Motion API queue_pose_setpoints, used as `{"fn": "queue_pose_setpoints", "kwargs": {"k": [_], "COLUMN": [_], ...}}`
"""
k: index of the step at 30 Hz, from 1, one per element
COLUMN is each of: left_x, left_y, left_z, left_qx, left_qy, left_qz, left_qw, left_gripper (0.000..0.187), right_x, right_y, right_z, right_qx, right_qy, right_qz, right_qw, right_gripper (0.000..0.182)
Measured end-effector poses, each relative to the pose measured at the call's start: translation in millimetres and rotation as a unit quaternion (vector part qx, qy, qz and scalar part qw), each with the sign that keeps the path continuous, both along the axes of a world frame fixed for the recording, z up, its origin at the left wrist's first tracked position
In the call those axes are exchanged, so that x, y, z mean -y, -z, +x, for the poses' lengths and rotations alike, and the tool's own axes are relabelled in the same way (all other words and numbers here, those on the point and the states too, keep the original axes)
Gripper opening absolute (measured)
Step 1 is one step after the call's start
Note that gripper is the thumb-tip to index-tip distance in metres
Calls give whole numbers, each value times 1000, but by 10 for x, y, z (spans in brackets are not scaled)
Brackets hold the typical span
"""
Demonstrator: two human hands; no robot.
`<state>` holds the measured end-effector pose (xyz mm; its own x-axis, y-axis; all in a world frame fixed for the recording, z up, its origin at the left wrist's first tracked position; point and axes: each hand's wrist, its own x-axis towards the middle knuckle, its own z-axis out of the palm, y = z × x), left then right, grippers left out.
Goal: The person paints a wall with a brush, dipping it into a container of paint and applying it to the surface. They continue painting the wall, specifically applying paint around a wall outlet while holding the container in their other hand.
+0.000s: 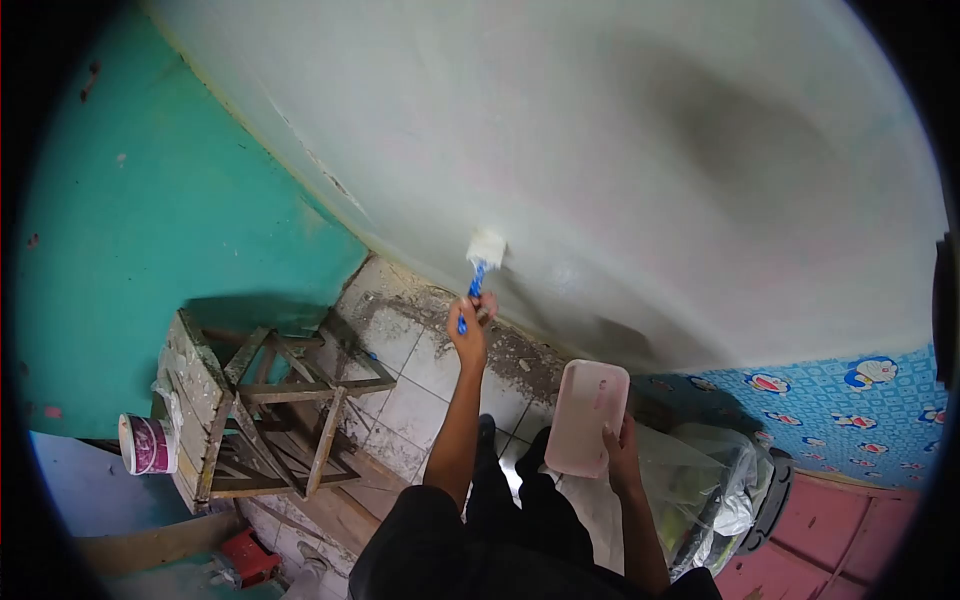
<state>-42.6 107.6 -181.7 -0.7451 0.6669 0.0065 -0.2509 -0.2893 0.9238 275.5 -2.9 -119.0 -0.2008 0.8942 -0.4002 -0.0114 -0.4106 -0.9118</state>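
My left hand is closed around the blue patterned handle of a paintbrush. The brush points upward, its wide pale bristles against the whitish wall. Lower and to the right, my right hand grips the right edge of a shallow pink plastic tray, thumb over the rim. A pale film coats the inside of the tray, which is held out over the floor beside my legs.
A paint-spattered wooden stand lies at the left, with a white and purple bucket on its side by it. Plastic-covered items are at the right. Debris lines the tiled floor along the wall. A red object is lower left.
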Motion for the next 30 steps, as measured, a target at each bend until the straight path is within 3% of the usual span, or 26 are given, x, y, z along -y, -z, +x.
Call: {"fn": "queue_pose_setpoints", "kwargs": {"k": [6,9,12,18,22,25,29,30], "left_x": [99,-13,-197,-338,-164,-51,-258,-278], "left_y": [1438,1469,950,-1463,-2598,-2965,-2461,-2303], "left_z": [-43,-159,-263,-473,-594,-633,-679,-659], "left_qx": [22,-7,-21,-72,-102,-132,-128,-130], "left_qy": [68,102,103,87,85,36,38,66], "left_qz": [-101,-150,-143,-83,-13,103,241,221], "left_qw": [992,983,984,990,991,985,961,964], "left_gripper": [31,34,35,37,35,31,29,28], "right_x": [-24,-55,-74,-124,-156,-179,-178,-175], "right_y": [45,-45,-163,-410,-457,-631,-634,-648], "right_z": [-248,-423,-591,-892,-1059,-1220,-1319,-1338], "right_qx": [24,24,10,0,1,-35,-36,-38], "right_qy": [-6,8,26,49,60,67,76,80], "right_qz": [-16,-13,-17,-6,28,14,28,30], "right_qw": [1000,1000,999,999,998,997,996,996], "right_gripper": [54,54,55,59,61,57,56,56]}}
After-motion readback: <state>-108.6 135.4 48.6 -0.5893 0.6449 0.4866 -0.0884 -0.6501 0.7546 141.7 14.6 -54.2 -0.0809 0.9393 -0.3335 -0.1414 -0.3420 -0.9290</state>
